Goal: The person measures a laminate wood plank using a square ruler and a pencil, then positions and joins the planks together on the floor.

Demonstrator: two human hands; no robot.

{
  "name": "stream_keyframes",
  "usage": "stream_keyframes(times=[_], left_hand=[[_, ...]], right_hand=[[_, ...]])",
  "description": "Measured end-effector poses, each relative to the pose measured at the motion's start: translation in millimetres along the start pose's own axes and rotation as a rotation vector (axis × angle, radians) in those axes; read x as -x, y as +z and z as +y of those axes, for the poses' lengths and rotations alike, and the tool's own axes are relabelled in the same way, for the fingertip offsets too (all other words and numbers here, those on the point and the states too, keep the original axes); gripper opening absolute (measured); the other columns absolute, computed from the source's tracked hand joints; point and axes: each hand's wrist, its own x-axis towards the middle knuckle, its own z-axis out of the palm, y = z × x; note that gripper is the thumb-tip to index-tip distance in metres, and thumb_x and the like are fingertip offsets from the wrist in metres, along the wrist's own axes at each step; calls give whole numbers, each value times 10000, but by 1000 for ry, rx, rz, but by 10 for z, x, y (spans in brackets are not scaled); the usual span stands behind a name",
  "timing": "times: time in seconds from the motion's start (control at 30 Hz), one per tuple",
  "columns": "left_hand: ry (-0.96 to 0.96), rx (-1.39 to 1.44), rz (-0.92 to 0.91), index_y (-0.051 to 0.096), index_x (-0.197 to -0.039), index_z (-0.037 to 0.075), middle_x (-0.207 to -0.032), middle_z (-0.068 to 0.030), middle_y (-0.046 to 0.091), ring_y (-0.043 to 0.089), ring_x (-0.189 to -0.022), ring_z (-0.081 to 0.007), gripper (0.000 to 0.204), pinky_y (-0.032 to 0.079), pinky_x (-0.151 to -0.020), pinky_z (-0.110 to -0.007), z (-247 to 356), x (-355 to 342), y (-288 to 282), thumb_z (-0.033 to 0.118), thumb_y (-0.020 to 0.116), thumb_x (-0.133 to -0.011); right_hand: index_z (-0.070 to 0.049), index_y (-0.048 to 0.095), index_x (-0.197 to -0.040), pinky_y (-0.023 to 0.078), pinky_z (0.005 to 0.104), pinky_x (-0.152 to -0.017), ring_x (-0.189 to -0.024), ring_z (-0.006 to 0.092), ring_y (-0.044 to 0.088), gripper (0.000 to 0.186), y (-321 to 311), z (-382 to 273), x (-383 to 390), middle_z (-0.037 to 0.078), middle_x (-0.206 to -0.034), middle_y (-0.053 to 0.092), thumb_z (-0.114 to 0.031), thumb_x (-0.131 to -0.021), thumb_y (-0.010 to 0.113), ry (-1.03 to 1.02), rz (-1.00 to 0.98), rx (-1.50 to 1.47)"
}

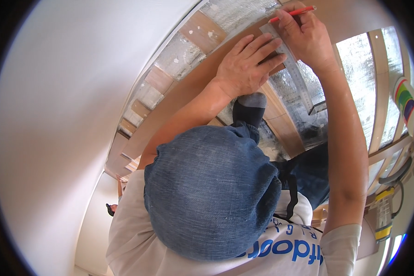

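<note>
A long brown wooden board (207, 64) runs along the wall. Across it lies a metal try square (295, 73) with scale marks and a dark stock at its lower end. My left hand (250, 64) is spread flat on the board, its fingertips at the square's edge. At the square's upper end, my right hand (308, 39) is closed round a red pencil (299, 12). The pencil's tip points left, close to the board; whether it touches is not clear.
Silvery foil sheet (356, 57) lies between wooden battens (379, 69) on the floor. A white wall (69, 92) rises at left. My denim-covered knee (211, 188) and dark-socked foot (250, 106) are close by. A colourful tube (405, 101) and a yellow-and-grey tool (384, 211) are at right.
</note>
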Motion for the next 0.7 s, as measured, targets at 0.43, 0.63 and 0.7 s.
stream_keyframes(times=[0.43,0.63,0.7], left_hand=[[-2,21,17,712,-1372,289,-1557,-23,567,517,-1452,-260,507,378,-1215,-481,31,-30,6,174,704,-878],[-3,6,10,720,-1359,288,-1551,-22,573,525,-1446,-262,494,387,-1207,-481,40,-32,-29,184,713,-877],[-7,12,13,724,-1353,288,-1548,-21,577,527,-1444,-261,483,390,-1205,-481,38,-47,-9,189,712,-880]], right_hand=[[-90,718,-1024,568,391,-732,-799,280,711,201,-240,144,115,106,-933,765,-282,-1059,671,75,224,-92],[-21,702,-1080,545,277,-729,-773,92,644,240,69,154,84,31,-829,702,-260,-1063,689,25,48,-185],[-25,702,-1078,549,285,-731,-777,96,657,242,97,201,78,34,-832,711,-265,-1062,688,77,22,-215]])
